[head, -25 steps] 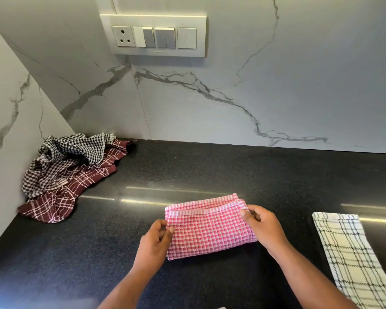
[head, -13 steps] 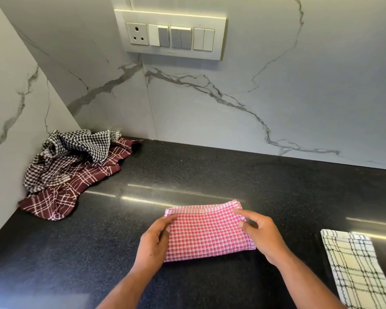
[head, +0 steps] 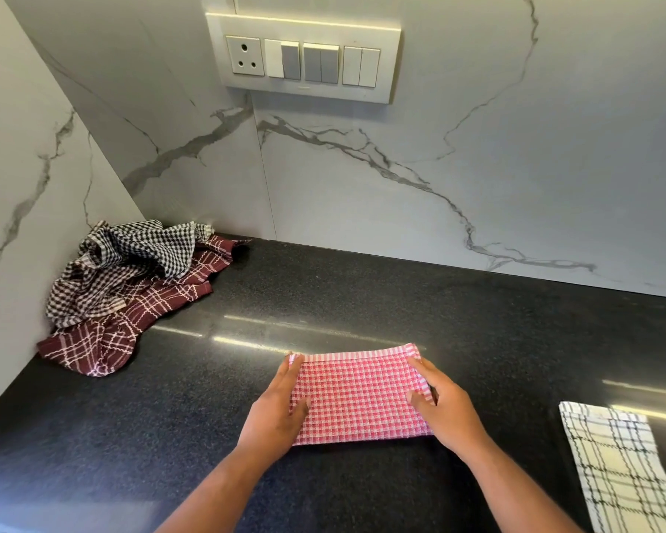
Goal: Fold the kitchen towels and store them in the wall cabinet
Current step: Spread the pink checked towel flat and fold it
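A pink checked towel (head: pixel 358 398), folded into a small rectangle, lies flat on the black counter (head: pixel 362 302). My left hand (head: pixel 275 413) holds its left edge, fingers on the cloth. My right hand (head: pixel 445 407) holds its right edge the same way. In the back left corner a black-and-white checked towel (head: pixel 131 263) lies crumpled on top of a maroon plaid towel (head: pixel 104 332). A white towel with black plaid lines (head: pixel 619 467) lies folded at the right edge. No wall cabinet is in view.
Grey-veined marble walls (head: pixel 439 167) close the counter at the back and left. A switch and socket panel (head: pixel 304 57) is mounted on the back wall above the counter.
The pink towel's top fold has been laid down, making it a flatter, tidier rectangle. Both hands moved from pinching its upper corners to pressing along its side edges. The camera tilted slightly.
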Tool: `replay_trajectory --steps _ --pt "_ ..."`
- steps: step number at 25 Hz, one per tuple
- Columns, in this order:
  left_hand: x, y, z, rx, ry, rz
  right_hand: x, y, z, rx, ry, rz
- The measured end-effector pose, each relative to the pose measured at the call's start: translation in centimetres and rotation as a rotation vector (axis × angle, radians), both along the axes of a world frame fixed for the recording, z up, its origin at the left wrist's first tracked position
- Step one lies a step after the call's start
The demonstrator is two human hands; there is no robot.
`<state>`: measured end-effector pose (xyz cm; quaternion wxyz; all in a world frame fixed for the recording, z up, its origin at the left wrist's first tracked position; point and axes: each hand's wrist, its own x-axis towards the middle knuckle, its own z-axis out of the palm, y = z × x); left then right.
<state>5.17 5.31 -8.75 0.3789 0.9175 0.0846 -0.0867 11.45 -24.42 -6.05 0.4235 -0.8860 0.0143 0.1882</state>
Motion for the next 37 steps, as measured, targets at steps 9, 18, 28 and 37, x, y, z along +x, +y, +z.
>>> replay_trajectory --steps 9,18,28,37 --pt "-0.9 -0.7 0.8 0.158 -0.062 0.081 -1.5 0.6 -0.5 -0.246 -0.286 -0.086" --pt "-1.2 -4.1 -1.2 0.462 -0.171 -0.272 -2.7 3.4 -2.6 -0.64 -0.359 0.467" --pt "-2.5 -1.1 -1.5 0.135 -0.186 -0.022 -7.3 0.9 -2.2 -0.463 -0.167 0.14" --pt "-2.2 1.8 0.4 0.15 -0.043 -0.037 -9.1 5.9 0.6 -0.511 0.046 -0.387"
